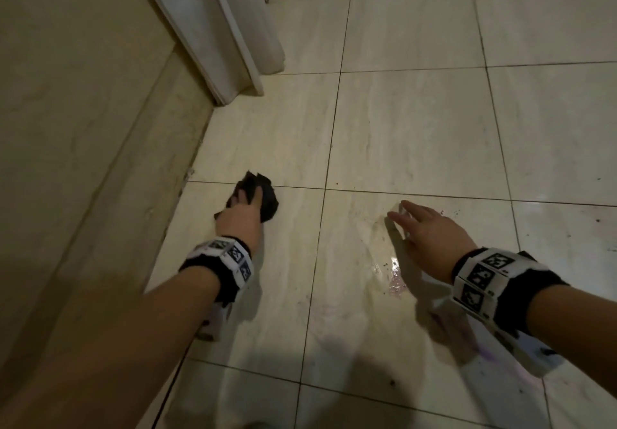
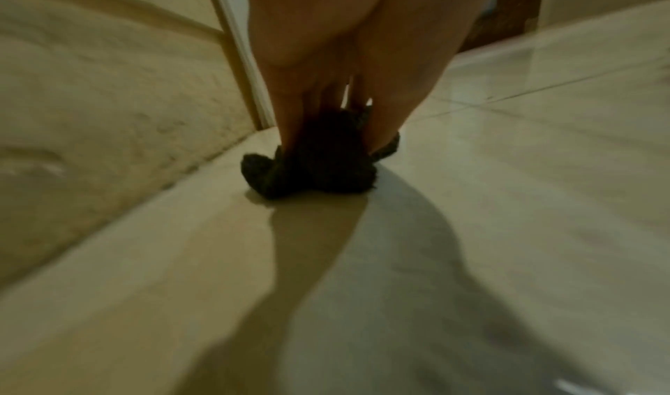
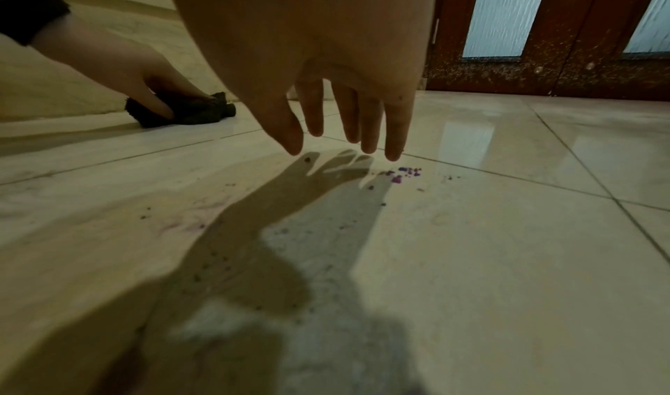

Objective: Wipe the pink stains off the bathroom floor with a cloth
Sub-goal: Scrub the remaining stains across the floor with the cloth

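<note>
Bathroom floor (image 1: 417,128) of pale glossy tiles, seen from above and from each wrist. The left hand (image 1: 238,220) is gripping a dark crumpled cloth (image 1: 268,201), fingers curled over it and pressing it onto the tile near the wall (image 1: 66,111), just short of a grout line. In the left wrist view the cloth (image 2: 319,166) is bunching out below the fingers (image 2: 290,109) and lying in contact with the floor. The right hand (image 1: 430,231) is hovering open over the neighbouring tile, fingers (image 3: 366,126) straight and spread, holding nothing; its shadow is falling on the tile beneath. Pink stains (image 1: 397,283) are lying beside the right wrist as a wet smear, and in the right wrist view as small purple-pink crumbs (image 3: 402,173) just beyond the fingertips. Fainter pink streaks seem to be crossing the tile nearer the camera, though the dim light leaves this uncertain. A brown door (image 3: 565,66) with frosted panels is standing behind.
</note>
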Tool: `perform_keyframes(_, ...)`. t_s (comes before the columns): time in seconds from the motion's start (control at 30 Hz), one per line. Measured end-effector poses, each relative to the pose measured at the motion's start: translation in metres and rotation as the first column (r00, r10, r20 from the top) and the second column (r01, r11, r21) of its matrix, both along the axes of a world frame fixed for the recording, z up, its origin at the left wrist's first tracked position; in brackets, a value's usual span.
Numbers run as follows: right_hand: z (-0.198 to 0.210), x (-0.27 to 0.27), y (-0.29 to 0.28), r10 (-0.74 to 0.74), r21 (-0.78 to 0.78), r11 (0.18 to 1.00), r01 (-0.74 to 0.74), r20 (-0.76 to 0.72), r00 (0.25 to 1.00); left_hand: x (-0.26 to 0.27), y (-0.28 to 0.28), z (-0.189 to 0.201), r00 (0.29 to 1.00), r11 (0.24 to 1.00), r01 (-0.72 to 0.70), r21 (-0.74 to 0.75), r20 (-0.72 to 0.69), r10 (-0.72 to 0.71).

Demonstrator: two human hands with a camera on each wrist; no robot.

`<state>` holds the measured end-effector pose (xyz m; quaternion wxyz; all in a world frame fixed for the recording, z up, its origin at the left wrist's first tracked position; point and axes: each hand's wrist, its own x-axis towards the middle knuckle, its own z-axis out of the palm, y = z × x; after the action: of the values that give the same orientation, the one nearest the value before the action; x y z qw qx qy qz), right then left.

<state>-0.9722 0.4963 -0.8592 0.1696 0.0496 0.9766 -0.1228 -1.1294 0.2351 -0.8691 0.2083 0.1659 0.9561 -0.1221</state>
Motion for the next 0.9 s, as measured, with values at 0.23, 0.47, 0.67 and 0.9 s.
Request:
perform_keyframes(0.23, -0.002, -0.005, -0.025, 0.156, 0.058, 0.986, -0.156, -0.007, 0.988, 0.128, 0.021, 0.000, 0.786, 0.759, 0.616, 0.208, -0.094, -0.612)
perform_keyframes(0.47, -0.022, -0.004, -0.030, 0.139, 0.070, 0.988, -0.135, -0.059, 0.989, 0.038, -0.018, 0.013, 0.938, 0.720, 0.323, 0.615, -0.307, -0.159)
perform_keyframes(0.67, -0.035, 0.001, -0.028, 0.181, 0.130, 0.978, -0.165, -0.119, 0.976, -0.053, -0.071, 0.009, 0.957, 0.957, -0.289, -0.023, -0.022, 0.289)
perform_keyframes(0.9, -0.040, -0.003, -0.035, 0.105, 0.083, 0.991, -0.100, -0.057, 0.993, 0.036, -0.041, 0.001, 0.992, 0.993, 0.071, 0.092, -0.108, -0.061)
